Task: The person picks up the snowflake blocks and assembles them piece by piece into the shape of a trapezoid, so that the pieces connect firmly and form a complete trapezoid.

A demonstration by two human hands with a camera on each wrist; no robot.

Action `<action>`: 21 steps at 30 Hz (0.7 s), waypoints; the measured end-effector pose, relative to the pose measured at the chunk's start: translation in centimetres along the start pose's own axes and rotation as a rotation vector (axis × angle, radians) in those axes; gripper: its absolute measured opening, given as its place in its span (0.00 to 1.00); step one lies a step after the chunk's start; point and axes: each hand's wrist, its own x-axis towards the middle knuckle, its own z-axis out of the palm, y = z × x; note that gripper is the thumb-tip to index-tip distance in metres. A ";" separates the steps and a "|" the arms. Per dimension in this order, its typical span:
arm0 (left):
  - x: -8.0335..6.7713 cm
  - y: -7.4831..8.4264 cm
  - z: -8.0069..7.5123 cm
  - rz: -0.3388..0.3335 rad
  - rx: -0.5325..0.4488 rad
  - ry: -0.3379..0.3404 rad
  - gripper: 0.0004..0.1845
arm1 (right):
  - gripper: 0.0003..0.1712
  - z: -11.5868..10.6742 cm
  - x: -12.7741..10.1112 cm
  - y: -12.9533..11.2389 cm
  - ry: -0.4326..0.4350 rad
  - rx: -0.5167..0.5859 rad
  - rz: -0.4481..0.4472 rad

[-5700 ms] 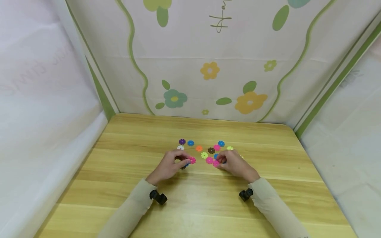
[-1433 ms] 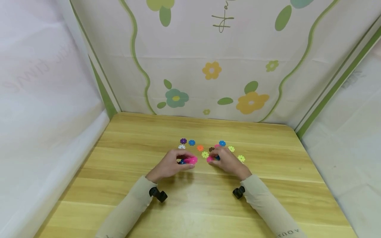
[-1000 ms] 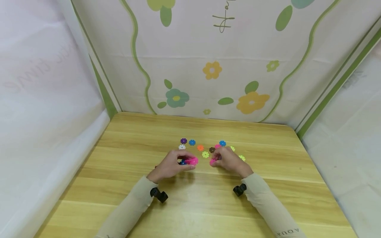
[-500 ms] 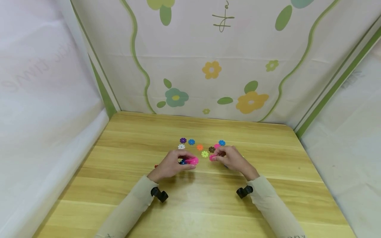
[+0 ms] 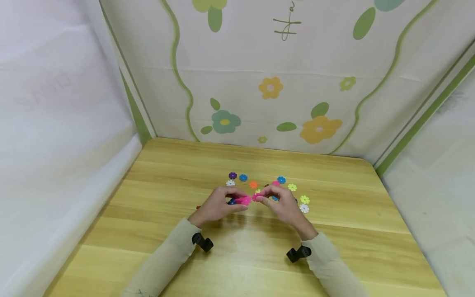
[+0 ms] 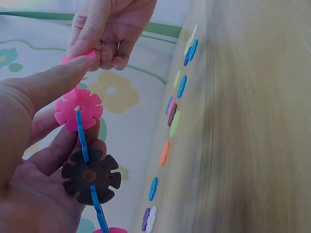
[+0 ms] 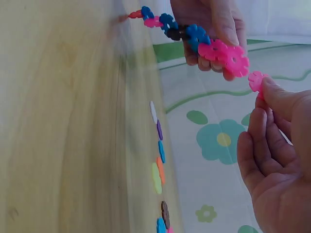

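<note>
My left hand (image 5: 219, 203) grips a chain of slotted flower-shaped plastic discs (image 7: 197, 36) above the table. In the left wrist view, a brown disc (image 6: 75, 177) and a pink disc (image 6: 89, 115) on it are joined by blue ones set edge-on. The chain's far end is a red disc (image 7: 135, 15) in the right wrist view; pink discs form the end facing my right hand (image 5: 283, 208). Thumb and fingertips of that hand pinch a single pink disc (image 7: 256, 81), held a small gap from the chain's pink end.
Loose discs lie flat on the wooden table (image 5: 237, 264) beyond my hands: purple (image 5: 232, 175), blue (image 5: 243, 177), orange (image 5: 253, 185) and yellow-green (image 5: 292, 187) among several. A white disc (image 5: 304, 208) lies right of my right hand. Printed fabric walls (image 5: 259, 53) enclose the back and sides.
My right hand has lifted a pink disc and moved left with it, up to the chain's pink end. My left hand has stayed nearly in place with the chain. The head view has shifted slightly.
</note>
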 end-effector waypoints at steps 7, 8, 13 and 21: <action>0.1 0.2 0.1 -0.007 -0.005 -0.004 0.16 | 0.06 0.8 -0.1 0.0 0.020 0.036 -0.049; 0.1 0.2 0.1 -0.006 -0.004 -0.006 0.16 | 0.05 0.9 -0.1 0.0 0.028 0.035 -0.065; 0.2 0.3 0.2 0.024 0.012 0.006 0.14 | 0.03 1.5 -0.1 0.2 0.091 -0.003 -0.159; 0.4 0.2 0.8 0.131 0.085 0.057 0.12 | 0.06 2.4 -0.5 0.3 0.181 -0.047 -0.148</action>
